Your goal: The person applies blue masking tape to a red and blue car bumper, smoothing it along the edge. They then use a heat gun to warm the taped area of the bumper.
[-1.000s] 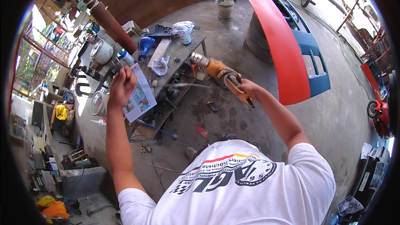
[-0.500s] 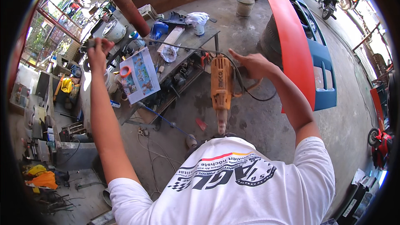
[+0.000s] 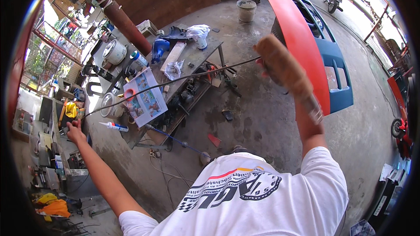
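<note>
My right hand (image 3: 261,64), mostly hidden behind the tool, grips an orange heat gun (image 3: 284,63) blurred by motion. Its metal nozzle (image 3: 313,110) points down toward my right forearm. From the rear of the tool a black power cord (image 3: 192,76) stretches left across the bench. At its far end my left hand (image 3: 76,132) is closed on the cord, arm held out to the left. Below the cord, a printed sheet (image 3: 151,100) with a roll of orange tape (image 3: 129,92) on it lies at the bench's near end.
A metal workbench (image 3: 192,57) holds a blue tool (image 3: 160,49), crumpled plastic and cans. A red and dark-blue car bumper (image 3: 302,39) stands at my right. A bucket (image 3: 246,10) is behind. A red post (image 3: 118,13) rises at the left. Cables (image 3: 168,175) lie on the floor.
The heat gun has swung up and right and tilted. My left hand has moved down and outward to the left, and the cord is now drawn out between both hands.
</note>
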`<state>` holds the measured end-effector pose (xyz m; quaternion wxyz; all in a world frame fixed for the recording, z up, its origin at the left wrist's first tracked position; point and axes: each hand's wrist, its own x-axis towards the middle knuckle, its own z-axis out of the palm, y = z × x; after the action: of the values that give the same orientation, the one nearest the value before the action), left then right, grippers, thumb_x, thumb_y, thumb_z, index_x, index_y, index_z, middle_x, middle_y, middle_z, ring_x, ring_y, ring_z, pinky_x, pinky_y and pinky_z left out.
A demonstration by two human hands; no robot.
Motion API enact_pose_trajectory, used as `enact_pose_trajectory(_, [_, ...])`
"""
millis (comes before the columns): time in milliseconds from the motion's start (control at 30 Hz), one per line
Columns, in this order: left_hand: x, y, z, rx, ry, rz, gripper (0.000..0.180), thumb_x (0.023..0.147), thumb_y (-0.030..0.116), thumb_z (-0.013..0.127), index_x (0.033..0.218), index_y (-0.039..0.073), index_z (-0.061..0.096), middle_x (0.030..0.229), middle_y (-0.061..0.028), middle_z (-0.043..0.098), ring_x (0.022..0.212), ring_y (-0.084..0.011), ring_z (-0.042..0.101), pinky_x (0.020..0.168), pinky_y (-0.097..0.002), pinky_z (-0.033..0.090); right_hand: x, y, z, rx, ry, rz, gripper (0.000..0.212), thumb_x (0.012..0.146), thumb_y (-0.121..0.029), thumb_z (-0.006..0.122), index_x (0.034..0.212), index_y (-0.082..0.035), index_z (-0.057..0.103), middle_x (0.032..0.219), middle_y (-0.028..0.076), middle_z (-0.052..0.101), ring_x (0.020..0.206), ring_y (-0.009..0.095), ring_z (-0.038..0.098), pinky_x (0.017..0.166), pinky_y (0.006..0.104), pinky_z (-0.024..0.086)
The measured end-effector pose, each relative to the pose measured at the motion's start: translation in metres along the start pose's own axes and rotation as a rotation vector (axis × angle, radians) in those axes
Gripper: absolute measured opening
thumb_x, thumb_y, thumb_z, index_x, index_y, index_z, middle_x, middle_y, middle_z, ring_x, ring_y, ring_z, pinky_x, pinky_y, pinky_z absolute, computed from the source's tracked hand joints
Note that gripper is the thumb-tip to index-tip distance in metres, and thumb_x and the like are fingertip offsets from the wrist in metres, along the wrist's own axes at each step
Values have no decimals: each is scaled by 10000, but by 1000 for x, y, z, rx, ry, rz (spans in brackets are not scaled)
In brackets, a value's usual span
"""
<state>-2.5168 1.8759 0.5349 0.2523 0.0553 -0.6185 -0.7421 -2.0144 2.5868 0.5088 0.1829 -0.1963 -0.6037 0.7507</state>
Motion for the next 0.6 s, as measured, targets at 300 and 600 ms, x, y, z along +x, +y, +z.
enact_pose_trajectory(300, [87,144,-4,-68,-132,283,357,1034,210,557,963,-139,571,869,-144,608,806,-239,659,886,-381,640,61,7,-14,-2044,178,-1113,175,770,-168,637,941,-183,604,914,-6,585,922,152,588,841,315,406])
enact_pose_trajectory(600, [69,169,-42,-192,-223,202,385,1026,202,568,1054,-181,548,980,-179,613,995,-344,662,1030,-469,552,90,63,53,-2368,56,-747,83,819,-232,627,858,-164,654,842,-4,651,831,182,623,838,373,406])
